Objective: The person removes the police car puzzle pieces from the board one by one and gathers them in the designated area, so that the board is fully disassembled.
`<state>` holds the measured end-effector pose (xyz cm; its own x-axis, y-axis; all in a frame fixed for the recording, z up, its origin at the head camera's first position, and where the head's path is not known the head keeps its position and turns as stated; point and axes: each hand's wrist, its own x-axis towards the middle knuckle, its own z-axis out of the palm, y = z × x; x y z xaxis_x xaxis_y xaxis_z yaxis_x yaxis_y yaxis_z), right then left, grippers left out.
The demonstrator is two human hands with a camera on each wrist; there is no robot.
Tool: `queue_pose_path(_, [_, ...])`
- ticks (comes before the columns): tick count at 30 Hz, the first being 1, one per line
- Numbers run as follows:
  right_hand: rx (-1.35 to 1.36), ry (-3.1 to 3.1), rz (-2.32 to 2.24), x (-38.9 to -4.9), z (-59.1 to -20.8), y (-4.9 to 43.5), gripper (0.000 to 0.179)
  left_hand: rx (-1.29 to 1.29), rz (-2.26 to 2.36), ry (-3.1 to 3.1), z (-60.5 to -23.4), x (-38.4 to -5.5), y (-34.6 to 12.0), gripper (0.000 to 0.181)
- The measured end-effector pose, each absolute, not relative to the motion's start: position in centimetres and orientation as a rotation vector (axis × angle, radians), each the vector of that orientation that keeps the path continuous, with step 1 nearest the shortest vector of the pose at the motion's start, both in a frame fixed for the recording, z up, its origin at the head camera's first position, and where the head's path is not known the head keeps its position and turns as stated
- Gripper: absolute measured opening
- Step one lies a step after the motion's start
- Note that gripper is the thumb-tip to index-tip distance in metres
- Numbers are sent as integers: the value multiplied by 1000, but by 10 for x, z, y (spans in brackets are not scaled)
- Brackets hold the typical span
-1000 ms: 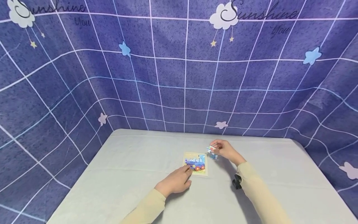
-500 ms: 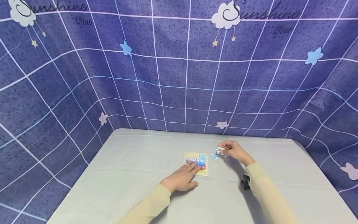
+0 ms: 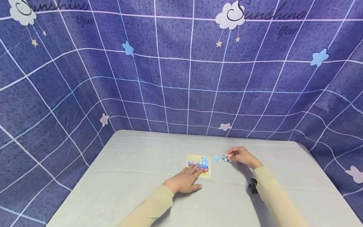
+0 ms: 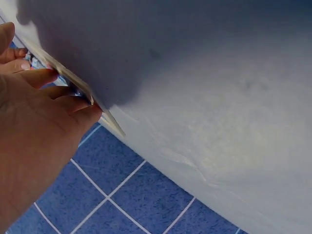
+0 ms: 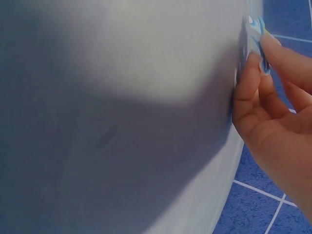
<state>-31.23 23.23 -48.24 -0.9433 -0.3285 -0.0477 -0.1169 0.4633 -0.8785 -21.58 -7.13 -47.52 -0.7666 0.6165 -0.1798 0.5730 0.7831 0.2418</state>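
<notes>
A square wooden jigsaw puzzle (image 3: 206, 159) with a blue vehicle picture lies flat in a pale frame near the middle of the table. My left hand (image 3: 185, 179) rests on it, fingers stretched across the lower left of the picture. To the right of the puzzle, my right hand (image 3: 241, 156) pinches colourful jigsaw pieces (image 3: 227, 157) between thumb and fingers, low over the table; how many cannot be told. Between the frame and that hand lies a loose light-blue puzzle piece (image 3: 217, 158). In the right wrist view the held pieces (image 5: 254, 31) appear edge-on at the fingertips.
A pale cloth covers the table (image 3: 127, 176). Behind and at both sides hangs a purple-blue curtain (image 3: 173, 72) with white grid lines, stars and clouds. A black device (image 3: 253, 186) is strapped under the right wrist.
My right hand has moved right with its puzzle pieces and then lowered, leaving a light-blue piece on the table. My left hand has slid from the puzzle's edge further onto the picture.
</notes>
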Motion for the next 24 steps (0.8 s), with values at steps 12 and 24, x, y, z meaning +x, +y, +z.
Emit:
queue_pose_path(12, [-399, 2617, -1388, -314, -485, 231, 24, 932, 215, 2727, -473, -213, -70, 70])
queue_pose_path(24, [-477, 2717, -1287, -314, -484, 229, 22, 930, 212, 2714, -475, -214, -69, 70])
